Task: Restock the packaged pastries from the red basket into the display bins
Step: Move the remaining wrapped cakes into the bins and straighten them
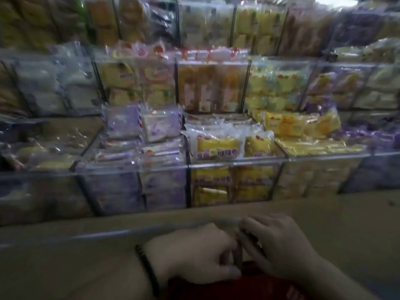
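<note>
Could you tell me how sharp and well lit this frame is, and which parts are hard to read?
Head view: dim and motion-blurred throughout; the yellow packs at centre read best, the upper shelves smear into colour; glare streaks the clear bin fronts; the left hand, right hand and red basket sit in shadow.

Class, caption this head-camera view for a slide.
Above the red basket, left hand and right hand meet before clear display bins of yellow and purple packaged pastries.

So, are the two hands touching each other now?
Cannot tell. In the head view the left hand and the right hand meet above the red basket, but blur hides contact or gap.
</note>
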A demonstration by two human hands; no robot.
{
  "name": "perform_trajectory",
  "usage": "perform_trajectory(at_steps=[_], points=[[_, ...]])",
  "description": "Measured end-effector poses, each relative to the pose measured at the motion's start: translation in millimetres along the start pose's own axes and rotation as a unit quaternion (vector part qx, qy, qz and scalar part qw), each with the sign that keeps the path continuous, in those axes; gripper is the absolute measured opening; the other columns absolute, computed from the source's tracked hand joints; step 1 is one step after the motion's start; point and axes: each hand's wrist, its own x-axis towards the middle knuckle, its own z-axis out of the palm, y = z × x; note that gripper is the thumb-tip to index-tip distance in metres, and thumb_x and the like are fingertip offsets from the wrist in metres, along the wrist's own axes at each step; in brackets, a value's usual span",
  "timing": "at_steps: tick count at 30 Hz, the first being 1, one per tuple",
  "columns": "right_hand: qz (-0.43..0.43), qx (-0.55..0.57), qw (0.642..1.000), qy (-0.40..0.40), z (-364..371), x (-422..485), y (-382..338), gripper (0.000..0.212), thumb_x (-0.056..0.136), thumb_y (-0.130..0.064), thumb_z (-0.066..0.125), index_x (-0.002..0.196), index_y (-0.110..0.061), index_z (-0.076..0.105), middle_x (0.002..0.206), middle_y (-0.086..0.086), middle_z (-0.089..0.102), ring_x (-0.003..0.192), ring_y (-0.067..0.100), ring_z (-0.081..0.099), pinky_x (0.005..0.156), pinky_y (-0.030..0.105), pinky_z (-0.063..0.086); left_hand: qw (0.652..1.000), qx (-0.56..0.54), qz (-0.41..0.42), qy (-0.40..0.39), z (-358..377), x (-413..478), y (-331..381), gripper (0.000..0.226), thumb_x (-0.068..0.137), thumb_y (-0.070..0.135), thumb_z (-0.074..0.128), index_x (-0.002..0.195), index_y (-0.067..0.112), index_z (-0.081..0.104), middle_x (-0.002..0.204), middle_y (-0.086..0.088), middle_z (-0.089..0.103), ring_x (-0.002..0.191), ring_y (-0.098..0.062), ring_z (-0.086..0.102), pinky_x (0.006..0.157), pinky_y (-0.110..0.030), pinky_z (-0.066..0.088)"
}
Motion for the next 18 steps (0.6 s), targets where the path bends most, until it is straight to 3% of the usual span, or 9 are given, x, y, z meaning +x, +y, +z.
perform_trajectory(at_steps=[3,5,7,10,12,14,16,18], points=[[0.174,0.030,0.976,-0.126,54.9,-75.5,12.3,0.020,0.101,-0.046,0.050,0.090,-0.031,0.056,0.076,-0.009,0.061,0.066,0.020,0.063,0.051,0.040,0.049,0.990,-0.021,-0.035,-0.138,51.2,30.4,-7.7,0.026,0.102,0.046,0.063,0.120,0.030,0.072,0.113,0.005,0.075,0.104,-0.018,0.068,0.087,-0.033,0.055],[0.304,0.072,0.930,-0.193,87.1,-123.5,15.1,0.012,0.096,-0.046,0.050,0.093,-0.035,0.056,0.081,-0.010,0.066,0.075,0.020,0.067,0.061,0.041,0.053,0.972,-0.012,-0.072,-0.223,88.0,52.5,-21.7,0.036,0.103,0.052,0.060,0.126,0.027,0.070,0.123,0.001,0.073,0.110,-0.022,0.067,0.087,-0.033,0.051],[0.386,0.101,0.877,-0.268,112.2,-153.0,17.9,0.016,0.095,-0.036,0.059,0.108,-0.031,0.067,0.097,-0.002,0.076,0.090,0.024,0.072,0.072,0.034,0.052,0.954,0.004,-0.107,-0.279,121.9,70.3,-39.0,0.045,0.102,0.059,0.057,0.128,0.025,0.069,0.126,-0.001,0.072,0.114,-0.026,0.067,0.095,-0.040,0.055],[0.424,0.116,0.800,-0.409,146.1,-182.4,25.1,0.026,0.094,-0.041,0.067,0.113,-0.026,0.074,0.113,0.003,0.077,0.108,0.024,0.071,0.076,0.019,0.042,0.934,0.031,-0.125,-0.333,165.9,85.0,-55.5,0.049,0.103,0.056,0.056,0.133,0.019,0.070,0.133,-0.004,0.070,0.121,-0.029,0.066,0.097,-0.033,0.052],[0.428,0.100,0.744,-0.503,160.9,-198.9,30.0,0.036,0.094,-0.052,0.064,0.113,-0.024,0.075,0.118,0.005,0.076,0.114,0.025,0.070,0.080,0.021,0.045,0.917,0.057,-0.137,-0.371,178.7,94.8,-59.1,0.053,0.105,0.054,0.056,0.134,0.012,0.070,0.132,-0.007,0.071,0.119,-0.030,0.067,0.086,-0.028,0.047],[0.419,0.102,0.692,-0.579,169.2,-210.0,28.4,0.040,0.096,-0.053,0.062,0.122,-0.026,0.075,0.128,0.005,0.073,0.120,0.025,0.067,0.087,0.027,0.050,0.912,0.043,-0.140,-0.383,184.5,101.9,-64.3,0.054,0.104,0.054,0.055,0.130,0.010,0.072,0.127,-0.008,0.074,0.115,-0.029,0.070,0.087,-0.028,0.052],[0.425,0.140,0.649,-0.615,180.3,-217.4,25.4,0.044,0.099,-0.048,0.063,0.138,-0.027,0.067,0.138,0.002,0.067,0.124,0.024,0.065,0.087,0.029,0.052,0.924,0.028,-0.128,-0.360,190.3,106.7,-72.8,0.051,0.102,0.058,0.057,0.126,0.016,0.072,0.125,-0.008,0.075,0.113,-0.029,0.071,0.096,-0.035,0.057],[0.418,0.172,0.643,-0.618,200.5,-225.4,18.9,0.049,0.097,-0.045,0.066,0.142,-0.025,0.064,0.141,0.002,0.065,0.126,0.025,0.064,0.095,0.029,0.053,0.932,0.033,-0.120,-0.341,191.4,108.4,-79.7,0.050,0.101,0.061,0.057,0.126,0.020,0.072,0.126,-0.007,0.074,0.115,-0.029,0.069,0.100,-0.039,0.056]])
